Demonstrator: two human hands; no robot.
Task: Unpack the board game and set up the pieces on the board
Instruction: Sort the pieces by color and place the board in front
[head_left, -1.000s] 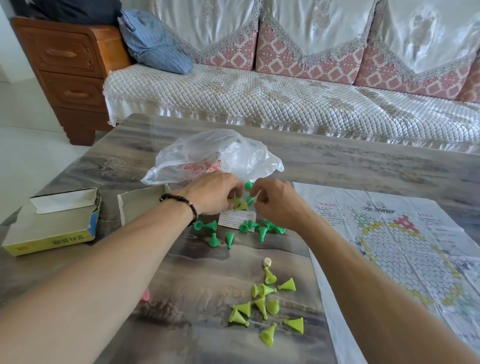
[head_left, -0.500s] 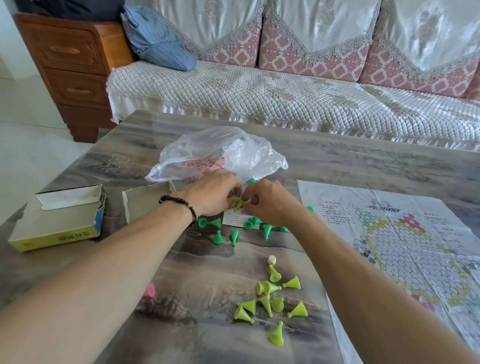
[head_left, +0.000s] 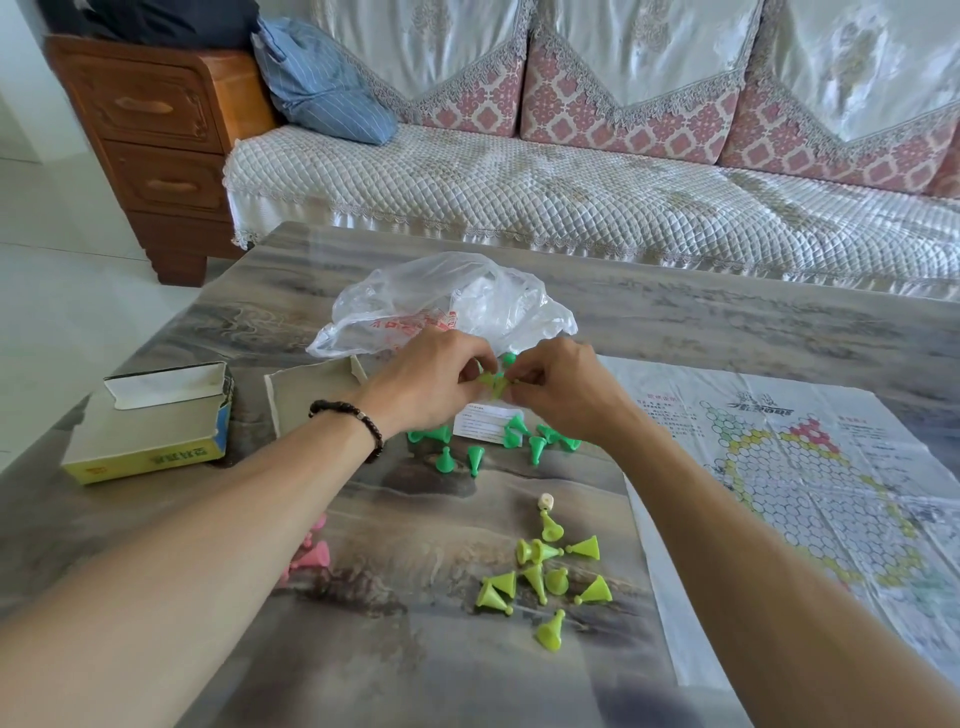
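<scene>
quilted white sofa (head_left: 571, 197) with pink-patterned cushions (head_left: 618, 109), blue pillow (head_left: 322, 88), wooden drawer cabinet (head_left: 156, 140) left, pale floor (head_left: 67, 291), daylight.

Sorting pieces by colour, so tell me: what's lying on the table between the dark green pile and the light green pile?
In the head view, one small white die lies between the dark green pieces and the light green pieces, right by the light pile; otherwise bare table.
</scene>
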